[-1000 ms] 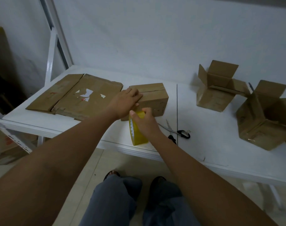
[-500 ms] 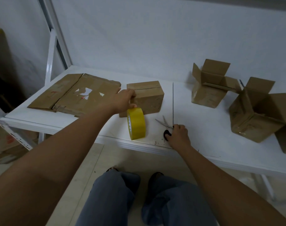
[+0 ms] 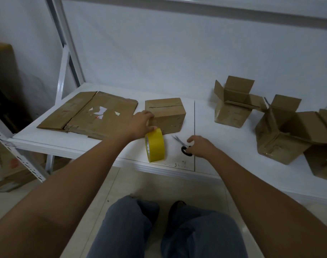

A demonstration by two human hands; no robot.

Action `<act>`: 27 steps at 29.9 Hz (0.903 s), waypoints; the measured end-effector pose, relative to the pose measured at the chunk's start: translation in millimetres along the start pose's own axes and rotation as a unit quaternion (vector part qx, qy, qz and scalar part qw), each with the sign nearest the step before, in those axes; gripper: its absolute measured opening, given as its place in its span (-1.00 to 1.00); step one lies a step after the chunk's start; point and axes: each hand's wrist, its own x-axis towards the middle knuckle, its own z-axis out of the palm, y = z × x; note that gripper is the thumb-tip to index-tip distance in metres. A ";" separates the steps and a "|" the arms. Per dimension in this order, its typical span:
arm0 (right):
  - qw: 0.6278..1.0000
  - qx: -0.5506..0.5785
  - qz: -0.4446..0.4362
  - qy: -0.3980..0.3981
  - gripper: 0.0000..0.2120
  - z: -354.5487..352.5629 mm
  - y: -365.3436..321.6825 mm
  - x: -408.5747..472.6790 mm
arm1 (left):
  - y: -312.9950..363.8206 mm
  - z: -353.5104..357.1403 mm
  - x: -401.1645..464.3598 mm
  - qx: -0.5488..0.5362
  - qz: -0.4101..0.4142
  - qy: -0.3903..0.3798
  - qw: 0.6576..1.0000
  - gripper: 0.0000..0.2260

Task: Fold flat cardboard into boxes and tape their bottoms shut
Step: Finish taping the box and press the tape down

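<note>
A closed cardboard box (image 3: pixel 166 114) sits on the white table (image 3: pixel 224 146), the slit between its flaps facing up. My left hand (image 3: pixel 141 124) rests against its near left corner, thumb touching the top of the yellow tape roll (image 3: pixel 155 146), which stands on edge just in front. To the right lie the scissors (image 3: pixel 177 140), blades pointing away. My right hand (image 3: pixel 201 148) curls its fingers round their black handle. A flattened cardboard sheet (image 3: pixel 90 113) lies at the table's left end.
Two opened boxes (image 3: pixel 233 103) (image 3: pixel 282 131) with raised flaps stand at the right, and another box (image 3: pixel 323 161) is cut off by the frame edge. A white rack post (image 3: pixel 63 75) rises at the back left. My knees are below the table's front edge.
My right hand let go of the tape roll, moved right and took hold of the scissors' handle. My left hand slid from the box's top to its near left corner.
</note>
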 end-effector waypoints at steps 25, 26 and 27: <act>0.958 0.028 -0.038 -0.283 -0.43 -61.4 -53.9 72.6 | -5.0 28.2 -31.2 -0.628 -0.269 -0.023 0.729 -0.67; 0.953 0.026 -0.033 -0.299 -0.42 -63.2 -55.2 75.1 | -5.8 28.3 -30.4 -0.629 -0.273 -0.020 0.727 -0.67; 0.948 0.024 -0.030 -0.314 -0.43 -64.0 -56.1 77.5 | -6.9 28.4 -30.0 -0.629 -0.275 -0.018 0.727 -0.68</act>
